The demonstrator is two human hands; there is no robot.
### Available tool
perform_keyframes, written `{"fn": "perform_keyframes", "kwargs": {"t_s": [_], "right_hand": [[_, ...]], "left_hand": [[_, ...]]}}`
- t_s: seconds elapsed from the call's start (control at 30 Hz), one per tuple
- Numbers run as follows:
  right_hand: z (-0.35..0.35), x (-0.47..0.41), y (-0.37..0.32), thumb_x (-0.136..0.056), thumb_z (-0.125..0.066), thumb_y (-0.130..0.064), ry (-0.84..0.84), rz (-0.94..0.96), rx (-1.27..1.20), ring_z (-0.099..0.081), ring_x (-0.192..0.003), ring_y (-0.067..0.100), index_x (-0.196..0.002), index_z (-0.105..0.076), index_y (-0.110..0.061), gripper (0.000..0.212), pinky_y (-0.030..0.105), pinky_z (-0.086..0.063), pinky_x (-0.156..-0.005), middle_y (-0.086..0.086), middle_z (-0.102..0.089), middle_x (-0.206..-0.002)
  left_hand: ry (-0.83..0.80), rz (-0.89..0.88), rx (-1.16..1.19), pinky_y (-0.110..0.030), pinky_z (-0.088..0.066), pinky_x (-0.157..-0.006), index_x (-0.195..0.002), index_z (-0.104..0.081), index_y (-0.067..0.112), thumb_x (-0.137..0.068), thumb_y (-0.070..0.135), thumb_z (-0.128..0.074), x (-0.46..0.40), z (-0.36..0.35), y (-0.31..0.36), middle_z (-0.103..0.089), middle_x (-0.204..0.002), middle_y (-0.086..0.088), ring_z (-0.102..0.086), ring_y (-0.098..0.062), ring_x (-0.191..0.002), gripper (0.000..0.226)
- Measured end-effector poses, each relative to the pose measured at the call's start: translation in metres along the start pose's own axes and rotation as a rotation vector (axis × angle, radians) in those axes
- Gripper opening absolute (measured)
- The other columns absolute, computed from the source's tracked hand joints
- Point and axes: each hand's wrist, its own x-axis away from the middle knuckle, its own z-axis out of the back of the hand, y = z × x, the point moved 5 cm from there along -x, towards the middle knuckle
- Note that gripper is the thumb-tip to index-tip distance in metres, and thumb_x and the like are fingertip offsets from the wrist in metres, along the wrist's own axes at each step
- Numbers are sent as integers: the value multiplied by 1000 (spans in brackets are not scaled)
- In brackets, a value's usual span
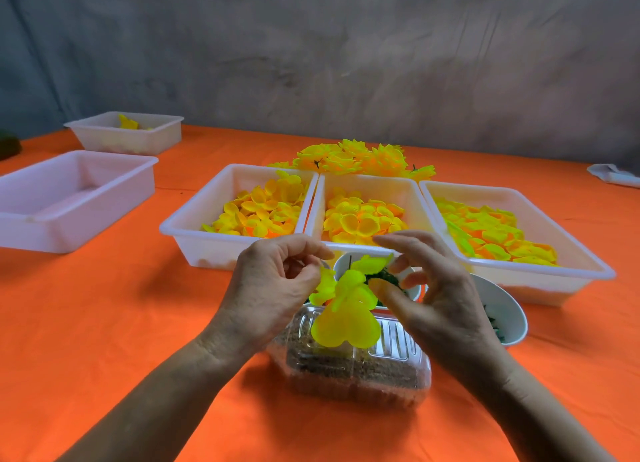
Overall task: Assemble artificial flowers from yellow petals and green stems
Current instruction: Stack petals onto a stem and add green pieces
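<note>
Two bare forearms reach forward and angle inward, the left hand (273, 285) with its fingers curled and fingertips pinched together, the right hand (433, 288) close beside it, its fingers spread and lightly bent, thumb pointing toward the left hand.

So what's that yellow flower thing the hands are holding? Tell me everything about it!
The half-made flower is a bunch of bright yellow, thin, slightly see-through petals, rounded and layered, the biggest hanging lowest. It is held up over a clear plastic box. The left hand pinches its left side; the right hand touches its right side with the thumb, fingers spread. No stem shows clearly.
</note>
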Motion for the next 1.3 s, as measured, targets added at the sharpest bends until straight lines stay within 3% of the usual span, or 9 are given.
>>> {"fn": "perform_keyframes", "kwargs": {"t_s": [0.1,0.2,0.27,0.4,0.57,0.67,0.73,0.9,1.3], "right_hand": [[-1,2,3,-79,-63,0,-20,-168,-215,-61,-81,17,-113,-56,-42,54,25,-54,-67,5,-60,-103],[0,2,4,-74,-58,-25,-5,-364,-420,-67,-84,20,-113,-58,-38,41,37,-58,-71,-4,-63,-108],[-1,1,1,-72,-59,-44,-20,-442,-498,-70,-83,16,-118,-56,-35,47,44,-58,-71,-7,-66,-103],[-10,-4,-8,-64,-71,-63,-85,-487,-340,-69,-69,7,-128,-48,-32,75,30,-50,-58,-2,-67,-97],[-17,-10,-5,-82,-69,-27,-97,-521,-291,-67,-56,8,-127,-47,-27,51,38,-54,-60,5,-69,-86],[-19,-10,-2,-80,-69,-10,-97,-512,-290,-69,-69,22,-124,-50,-28,51,45,-57,-71,13,-70,-87],[-20,-9,0,-80,-67,-6,-106,-516,-302,-68,-76,29,-121,-52,-33,51,44,-57,-72,15,-69,-87],[-22,-5,3,-82,-63,0,-156,-544,-360,-53,-47,5,-103,-63,-28,35,20,-43,-45,-5,-62,-60],[-24,-2,8,-72,-77,-5,-185,-574,-381,-52,-43,2,-77,-70,-19,17,16,-44,-46,-6,-61,-50]], "left_hand": [[-19,46,43,-20,-40,-63,-81,-72,19,-82,-5,-58,1,-1,-3,-64,-62,-10,-48,-11,-58,28],[-31,70,17,-9,-40,-54,-87,-71,19,-77,-7,-59,2,-2,-2,-64,-58,15,-46,3,-45,30],[-27,66,-2,-13,-44,-56,-87,-71,21,-75,-6,-61,2,-2,0,-69,-69,10,-53,-1,-50,31],[-31,25,-31,-16,-49,-58,-86,-70,23,-74,-5,-66,4,-4,6,-71,-83,2,-57,-5,-57,32],[-31,4,-66,-18,-51,-59,-85,-70,24,-71,-5,-70,6,-6,10,-68,-79,6,-55,-6,-59,32],[-35,-7,-84,-18,-50,-59,-85,-70,23,-71,-5,-69,7,-7,11,-68,-77,9,-53,-8,-58,32],[-27,-5,-99,-16,-47,-55,-84,-70,24,-72,-4,-69,7,-6,10,-67,-75,7,-51,-7,-55,30],[18,39,-132,-12,-39,-50,-89,-71,22,-77,13,-69,6,-5,4,-58,-57,3,-49,-4,-48,16],[-7,125,-104,-23,-43,-60,-91,-68,25,-71,7,-76,3,-6,-9,-66,-91,9,-49,-3,-56,28]]}}
